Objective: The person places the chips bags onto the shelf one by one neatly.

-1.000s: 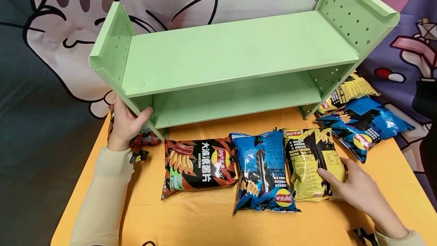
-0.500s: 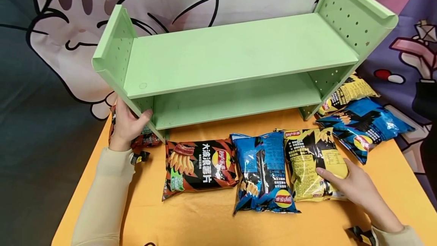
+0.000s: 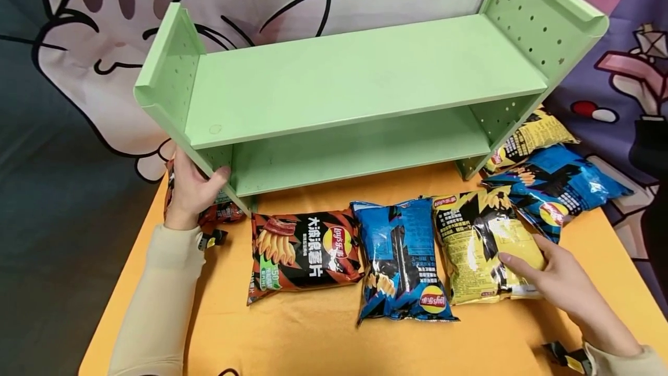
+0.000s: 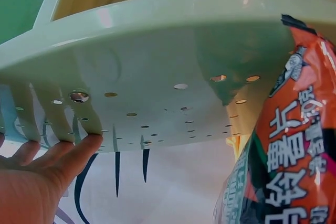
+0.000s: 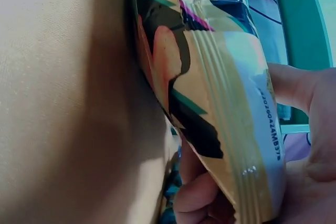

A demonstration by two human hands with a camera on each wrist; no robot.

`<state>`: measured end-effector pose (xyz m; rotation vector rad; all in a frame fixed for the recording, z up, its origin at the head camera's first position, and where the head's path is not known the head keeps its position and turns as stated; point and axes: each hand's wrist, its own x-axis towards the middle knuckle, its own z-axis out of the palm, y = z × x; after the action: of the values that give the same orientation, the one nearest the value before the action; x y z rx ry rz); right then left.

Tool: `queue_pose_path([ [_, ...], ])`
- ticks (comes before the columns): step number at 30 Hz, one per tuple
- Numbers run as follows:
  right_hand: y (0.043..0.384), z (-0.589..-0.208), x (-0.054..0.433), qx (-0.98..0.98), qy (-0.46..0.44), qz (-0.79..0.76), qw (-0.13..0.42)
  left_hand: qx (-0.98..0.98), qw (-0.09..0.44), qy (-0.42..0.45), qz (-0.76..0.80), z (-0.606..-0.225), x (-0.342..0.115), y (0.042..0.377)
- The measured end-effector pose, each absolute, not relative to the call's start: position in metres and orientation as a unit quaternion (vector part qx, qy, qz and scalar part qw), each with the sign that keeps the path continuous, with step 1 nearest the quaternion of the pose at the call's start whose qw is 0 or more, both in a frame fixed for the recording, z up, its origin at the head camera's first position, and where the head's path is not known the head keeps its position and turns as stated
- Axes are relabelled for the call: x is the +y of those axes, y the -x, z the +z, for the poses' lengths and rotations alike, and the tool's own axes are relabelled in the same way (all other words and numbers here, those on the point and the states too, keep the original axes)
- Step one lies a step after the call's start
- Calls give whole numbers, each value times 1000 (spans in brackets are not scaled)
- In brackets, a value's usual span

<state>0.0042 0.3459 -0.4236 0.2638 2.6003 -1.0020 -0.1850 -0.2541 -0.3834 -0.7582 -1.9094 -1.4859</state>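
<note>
A light-green shelf stands tilted at the back of the table, and my left hand grips its left side panel. The thumb lies on the inner side; in the left wrist view the fingers press the perforated outer face. My right hand holds a yellow chip bag by its right edge, thumb on top and fingers underneath. In the right wrist view the crimped end of this chip bag shows between thumb and fingers. Left of it lie a blue chip bag and a red-and-black chip bag.
Past the shelf's right end lie another blue chip bag and another yellow one. A red chip bag sits outside the left panel, partly behind my left hand. The orange table meets a printed cloth backdrop.
My right hand has shifted slightly right and turned the yellow bag, whose right edge now overlaps the blue bag behind. The left hand keeps its grip on the shelf.
</note>
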Motion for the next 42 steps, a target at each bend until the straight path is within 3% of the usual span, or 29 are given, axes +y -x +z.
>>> queue_pose_path([
  [9,-12,-403,322,971,-49,-220,-75,-714,295,284,-568,-383,-255,185],
  [14,-16,-393,308,968,18,-135,-213,-711,293,294,-568,-383,-255,187],
  [17,-20,-386,301,960,54,-88,-260,-712,290,294,-568,-384,-255,188],
  [26,-23,-367,278,950,124,-2,-288,-711,285,290,-574,-388,-256,189],
  [32,-20,-371,253,931,138,22,-337,-722,287,285,-561,-387,-257,188],
  [42,-29,-395,212,952,173,36,-251,-712,275,288,-579,-389,-259,189],
])
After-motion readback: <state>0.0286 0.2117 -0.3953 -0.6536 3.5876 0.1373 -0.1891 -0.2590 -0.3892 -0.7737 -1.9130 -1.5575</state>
